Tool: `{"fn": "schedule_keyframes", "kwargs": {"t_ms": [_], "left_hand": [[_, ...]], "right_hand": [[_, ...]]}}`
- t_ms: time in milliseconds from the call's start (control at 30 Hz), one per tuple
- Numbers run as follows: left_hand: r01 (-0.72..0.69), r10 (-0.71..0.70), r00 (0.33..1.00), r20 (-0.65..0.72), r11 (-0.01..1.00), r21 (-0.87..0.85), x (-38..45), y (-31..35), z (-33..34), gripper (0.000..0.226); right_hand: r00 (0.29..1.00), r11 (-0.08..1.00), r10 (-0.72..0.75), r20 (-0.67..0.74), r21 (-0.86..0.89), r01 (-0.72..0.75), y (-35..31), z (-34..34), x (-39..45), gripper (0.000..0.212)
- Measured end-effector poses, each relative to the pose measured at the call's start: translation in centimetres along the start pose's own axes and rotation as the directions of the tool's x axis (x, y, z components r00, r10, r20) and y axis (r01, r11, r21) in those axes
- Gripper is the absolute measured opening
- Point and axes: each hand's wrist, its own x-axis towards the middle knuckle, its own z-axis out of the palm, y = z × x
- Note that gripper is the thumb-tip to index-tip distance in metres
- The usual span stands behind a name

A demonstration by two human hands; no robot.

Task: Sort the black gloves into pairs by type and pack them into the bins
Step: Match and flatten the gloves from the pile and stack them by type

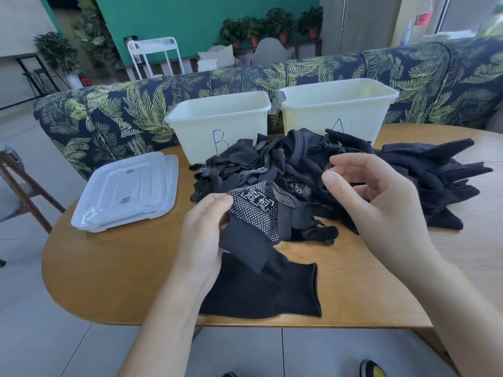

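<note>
A heap of black gloves [285, 164] lies mid-table in front of two pale bins, bin B [217, 123] on the left and bin A [337, 104] on the right. My left hand [204, 229] pinches a black glove with white grip dots [258, 213] at its cuff end, lifted a little off the table. Under it lies a plain black glove [261, 289] flat near the front edge. My right hand [375, 202] hovers over the heap with fingers loosely curled and nothing in them. Plain black gloves [441, 180] fan out to the right.
Stacked clear plastic lids [128, 189] sit at the table's left. The wooden table [114, 268] has a rounded left end. A leaf-print sofa [272, 74] runs behind the bins. A chair [19, 191] stands at far left.
</note>
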Motion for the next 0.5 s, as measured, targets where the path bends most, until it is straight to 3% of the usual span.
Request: {"fn": "schedule_keyframes", "kwargs": {"t_ms": [133,300,500], "left_hand": [[-0.027,0.019,0.998,-0.060,0.992,-0.123,0.0,0.2,-0.1,0.033],[-0.113,0.062,0.973,-0.224,0.969,-0.219,-0.7,0.7,-0.6,0.026],[-0.273,0.184,0.914,-0.362,0.938,-0.212,-3.5,-0.1,-0.1,0.025]], "right_hand": [[0.998,0.998,-0.046,0.035,0.036,0.045,-1.4,0.5,-1.4,0.013],[0.971,0.999,-0.024,0.237,0.033,0.017,-2.0,1.9,-3.3,0.011],[0.850,0.976,0.184,0.493,0.013,-0.219,-1.9,3.9,-4.8,0.043]]}}
